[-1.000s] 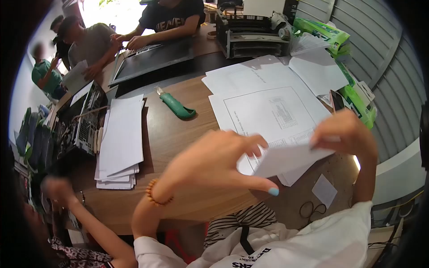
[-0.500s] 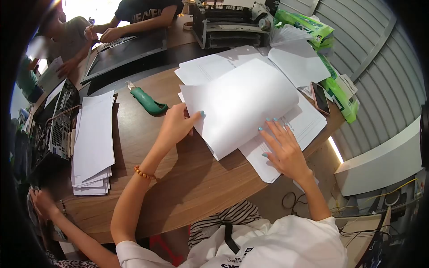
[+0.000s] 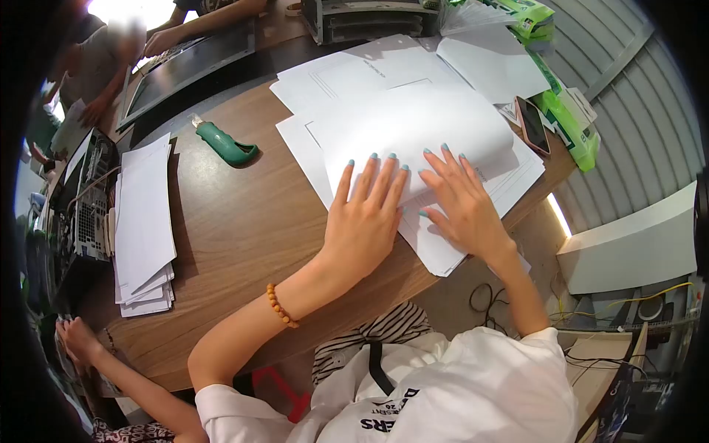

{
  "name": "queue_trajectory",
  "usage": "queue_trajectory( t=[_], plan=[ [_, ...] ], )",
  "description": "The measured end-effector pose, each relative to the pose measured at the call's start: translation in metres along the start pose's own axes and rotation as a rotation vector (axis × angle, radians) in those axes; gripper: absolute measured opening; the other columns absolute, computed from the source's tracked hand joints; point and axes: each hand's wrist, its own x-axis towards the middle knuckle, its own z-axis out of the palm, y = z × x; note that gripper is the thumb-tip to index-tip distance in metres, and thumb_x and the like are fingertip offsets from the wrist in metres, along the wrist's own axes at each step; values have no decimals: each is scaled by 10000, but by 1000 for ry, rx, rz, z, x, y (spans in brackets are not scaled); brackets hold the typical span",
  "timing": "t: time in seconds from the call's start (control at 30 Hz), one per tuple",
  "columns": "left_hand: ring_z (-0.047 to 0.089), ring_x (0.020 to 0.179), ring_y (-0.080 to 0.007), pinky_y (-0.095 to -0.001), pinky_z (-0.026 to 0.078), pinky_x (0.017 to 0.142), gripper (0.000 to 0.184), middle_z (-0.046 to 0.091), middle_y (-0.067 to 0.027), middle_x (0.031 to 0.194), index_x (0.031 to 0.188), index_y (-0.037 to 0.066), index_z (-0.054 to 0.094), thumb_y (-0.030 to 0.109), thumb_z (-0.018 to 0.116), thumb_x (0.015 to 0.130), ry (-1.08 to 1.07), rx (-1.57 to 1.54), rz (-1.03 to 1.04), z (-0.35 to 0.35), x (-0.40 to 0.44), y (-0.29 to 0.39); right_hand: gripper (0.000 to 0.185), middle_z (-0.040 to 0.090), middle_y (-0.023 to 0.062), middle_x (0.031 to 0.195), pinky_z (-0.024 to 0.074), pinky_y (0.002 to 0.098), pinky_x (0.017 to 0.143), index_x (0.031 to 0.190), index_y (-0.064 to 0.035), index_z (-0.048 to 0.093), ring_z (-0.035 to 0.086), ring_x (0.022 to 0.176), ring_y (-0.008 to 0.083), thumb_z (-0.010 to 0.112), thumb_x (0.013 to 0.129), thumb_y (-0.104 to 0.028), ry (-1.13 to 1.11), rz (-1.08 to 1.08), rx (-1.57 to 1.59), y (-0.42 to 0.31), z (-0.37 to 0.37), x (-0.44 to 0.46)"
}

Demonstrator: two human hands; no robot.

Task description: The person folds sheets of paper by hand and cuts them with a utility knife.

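A sheet of white paper (image 3: 413,122) is folded over into a curved bend, lying on a spread pile of printed sheets (image 3: 336,74). My left hand (image 3: 365,221) rests flat on its near edge, fingers stretched out. Beside it my right hand (image 3: 461,207) lies with fingers spread, its tips on the paper near the bend at the right. Neither hand grips anything. The near corner of the lower sheets (image 3: 441,255) shows below my right hand. Left of the pile, a green utility knife (image 3: 225,145) lies on the wooden table (image 3: 244,214).
A stack of papers (image 3: 145,214) lies at the left, next to an opened computer case (image 3: 92,221). A phone (image 3: 532,125) and green packages (image 3: 569,133) are at the right. A black machine (image 3: 369,21) stands behind. Other people sit across the table and at lower left.
My left hand has let go of the sheet's left edge and moved right, flattening onto the paper. The sheet has come down onto the pile. My right hand stays near its place.
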Motion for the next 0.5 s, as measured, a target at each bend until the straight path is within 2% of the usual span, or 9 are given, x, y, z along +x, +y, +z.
queue_trajectory(
  t=[0.03, 0.13, 0.23, 0.27, 0.3, 0.37, 0.5],
  plan=[
    [380, 1261, -293, -467, 249, 1069, 467, 429, -122, 1341, 1309, 50, 411, 172, 511, 869, -7, -1, 2, 3, -2, 0, 537, 387, 161, 1355, 291, 489, 1034, 1261, -105, 465, 312, 1297, 350, 657, 778, -237, -2, 5, 5, 5, -1, 2],
    [389, 1252, -284, -460, 278, 1046, 483, 425, -122, 1346, 1317, 53, 402, 170, 520, 863, -27, 61, -55, 9, -6, 1, 557, 387, 93, 1383, 231, 510, 1072, 1319, -150, 424, 348, 1294, 263, 624, 800, -173, -38, -8, -96, 21, -6, 10],
    [425, 1207, -277, -432, 335, 982, 508, 434, -139, 1332, 1324, 55, 392, 167, 538, 851, -42, 145, -66, 11, -7, 4, 530, 402, 85, 1374, 216, 512, 1078, 1317, -177, 428, 355, 1287, 275, 595, 816, -140, -56, -36, -110, 44, -2, 17],
    [444, 1167, -280, -415, 353, 941, 514, 441, -149, 1317, 1325, 57, 392, 166, 544, 846, -27, 157, -56, 11, -5, 3, 476, 443, 85, 1343, 224, 505, 1078, 1297, -192, 456, 376, 1271, 274, 558, 838, -116, -37, -42, -66, 49, -1, 19],
    [463, 1127, -283, -397, 370, 900, 521, 448, -160, 1301, 1327, 60, 391, 165, 550, 842, -13, 169, -46, 12, -4, 2, 476, 443, 85, 1343, 224, 505, 1078, 1297, -192, 456, 376, 1271, 274, 558, 838, -116, -37, -38, -64, 55, 0, 21],
    [469, 1097, -286, -391, 372, 881, 518, 455, -164, 1283, 1323, 63, 395, 164, 552, 840, 11, 158, -29, 13, -4, 0, 506, 420, 73, 1363, 193, 488, 1102, 1288, -153, 471, 355, 1284, 279, 491, 800, -18, -90, -76, 36, 64, 3, 24],
    [465, 1062, -295, -380, 372, 856, 503, 460, -169, 1256, 1312, 70, 406, 161, 552, 839, 32, 118, -10, 14, -4, -4, 463, 442, 72, 1348, 202, 474, 1104, 1266, -154, 495, 381, 1267, 264, 475, 816, -42, -89, -87, 46, 65, 5, 28]
  ],
)
